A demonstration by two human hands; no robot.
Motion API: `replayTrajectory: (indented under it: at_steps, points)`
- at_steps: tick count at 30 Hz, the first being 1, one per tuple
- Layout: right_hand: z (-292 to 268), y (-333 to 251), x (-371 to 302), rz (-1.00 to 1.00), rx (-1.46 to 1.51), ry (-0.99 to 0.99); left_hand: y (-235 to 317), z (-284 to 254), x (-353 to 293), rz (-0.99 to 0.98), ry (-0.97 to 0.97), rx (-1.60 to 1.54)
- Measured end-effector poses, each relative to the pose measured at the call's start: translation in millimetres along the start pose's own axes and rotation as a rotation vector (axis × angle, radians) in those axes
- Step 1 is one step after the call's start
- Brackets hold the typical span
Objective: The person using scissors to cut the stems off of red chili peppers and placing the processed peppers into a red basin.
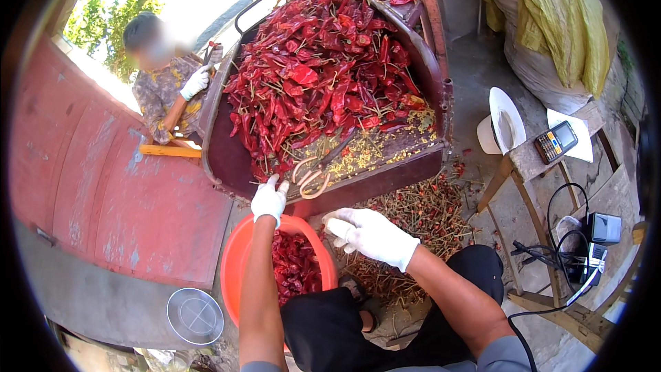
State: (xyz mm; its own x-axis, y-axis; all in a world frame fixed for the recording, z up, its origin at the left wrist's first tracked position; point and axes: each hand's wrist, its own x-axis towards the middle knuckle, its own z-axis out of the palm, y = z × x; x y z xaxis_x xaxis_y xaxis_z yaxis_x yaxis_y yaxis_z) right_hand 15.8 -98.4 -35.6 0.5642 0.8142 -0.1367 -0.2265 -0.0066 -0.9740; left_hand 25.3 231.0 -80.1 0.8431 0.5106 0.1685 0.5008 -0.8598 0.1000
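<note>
A heap of dried red chili peppers [313,72] fills a dark metal cart bed [385,189]. My left hand [269,201], in a white glove, is at the bed's front left corner, its fingers bent against a dried chili pepper at the heap's lower edge. To its right, scissors [313,184] with looped tan handles lie on the bed among yellow seeds [375,155]. My right hand [375,236], also gloved in white, hovers over the floor in front of the cart. Its fingers are curled together; whatever they hold is hidden.
Below my left hand stands an orange-red tub [231,272] holding chili peppers [296,265]. Stems and scraps [420,224] litter the floor. Across the cart's left side sits another person [169,89] with a gloved hand. At right, a wooden bench [516,158] carries a handheld device [556,142].
</note>
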Motion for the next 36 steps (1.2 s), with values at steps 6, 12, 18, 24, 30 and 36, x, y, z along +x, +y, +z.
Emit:
replayTrajectory:
  at_steps: [6, 12, 18, 24, 30, 36]
  points:
    - [-1, 7, 9, -0.175, -0.160, 0.132, 0, 13, -14, -0.177, 0.240, -0.651]
    - [-6, 4, 10, -0.039, -0.067, 0.129, 54, -37, -60, -0.188, 0.168, -1.088]
    - [5, 19, 23, -0.288, -0.006, 0.361, 119, -88, -135, -0.027, -0.093, -1.552]
    - [6, 1, -4, -0.279, 0.362, 0.193, 138, -79, -168, 0.048, -0.310, -1.651]
    - [-9, 9, -9, -0.438, -0.425, 0.578, 141, -81, -166, -0.030, -0.185, -1.323]
    - [-8, 16, -10, -0.619, -0.907, 0.608, 143, -79, -164, 0.236, 0.098, -0.922]
